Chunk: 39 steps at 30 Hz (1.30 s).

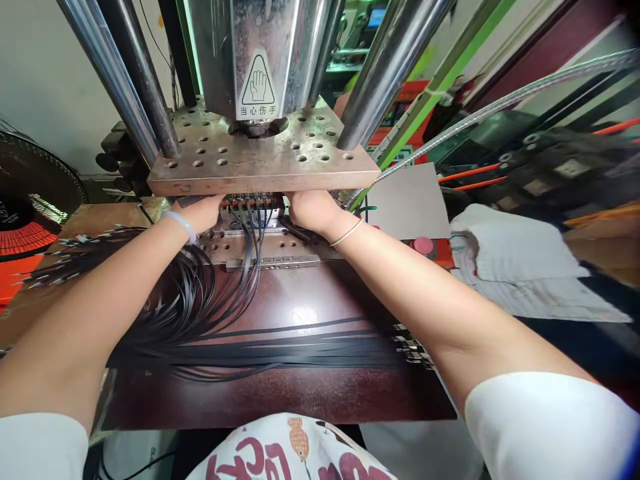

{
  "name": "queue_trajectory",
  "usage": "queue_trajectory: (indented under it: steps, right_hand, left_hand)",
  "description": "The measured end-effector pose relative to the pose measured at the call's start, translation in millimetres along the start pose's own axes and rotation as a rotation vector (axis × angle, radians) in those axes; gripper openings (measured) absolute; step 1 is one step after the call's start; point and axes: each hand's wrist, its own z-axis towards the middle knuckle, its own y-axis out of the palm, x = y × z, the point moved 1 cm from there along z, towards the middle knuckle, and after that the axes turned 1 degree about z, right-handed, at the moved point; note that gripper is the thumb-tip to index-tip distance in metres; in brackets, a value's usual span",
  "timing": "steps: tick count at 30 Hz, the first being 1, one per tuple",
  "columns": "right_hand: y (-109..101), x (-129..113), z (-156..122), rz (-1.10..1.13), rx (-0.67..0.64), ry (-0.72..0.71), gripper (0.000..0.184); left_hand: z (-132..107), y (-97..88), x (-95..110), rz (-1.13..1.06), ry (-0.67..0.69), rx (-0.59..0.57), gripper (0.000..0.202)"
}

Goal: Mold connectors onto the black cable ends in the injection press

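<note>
Both my hands reach under the upper steel plate (265,179) of a press. My left hand (203,212) is at the left end of a long mould bar (255,202) with a row of black cables running out of its front. At the bar's right end is my right hand (313,210). The fingers of both hands are hidden beneath the plate, so their grip does not show. Black cables (253,253) hang from the bar over the lower plate (220,248) and curve left into a large coiled bundle (183,300).
More cables (300,353) lie across the dark red table (300,397), with metal connectors (413,347) at their right end. Steel columns (395,63) flank the press. A fan (30,200) stands left; white cloths (525,247) and a pink button (423,245) are right.
</note>
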Motion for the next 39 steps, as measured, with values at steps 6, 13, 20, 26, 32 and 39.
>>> queue_trajectory:
  steps: [6,13,20,26,32,39]
  right_hand:
    - [4.8,-27.4,-6.6,0.043,0.065,-0.333,0.045]
    - [5.4,-40.1,2.8,-0.056,0.047,-0.273,0.035]
    - [10.3,-22.7,-7.1,0.051,0.098,-0.124,0.031]
    - [-35.1,-1.7,-82.9,0.265,0.239,-0.091,0.04]
    - [-32.3,0.0,-318.7,0.436,0.13,0.979,0.019]
    - [45.5,-135.9,-365.9,1.8,-0.071,1.084,0.045]
  left_hand:
    - [-15.1,-3.2,25.0,0.127,0.212,-0.062,0.052]
    - [-6.6,3.4,37.1,0.24,0.207,0.069,0.031]
    - [-9.0,-1.3,19.0,0.128,0.068,-0.052,0.031]
    - [-66.7,-66.4,59.9,-0.102,-0.121,-0.096,0.048]
    - [-283.1,-47.8,163.3,-1.343,-0.146,-1.019,0.035]
    - [-336.9,41.2,177.1,-2.017,-1.02,0.134,0.04]
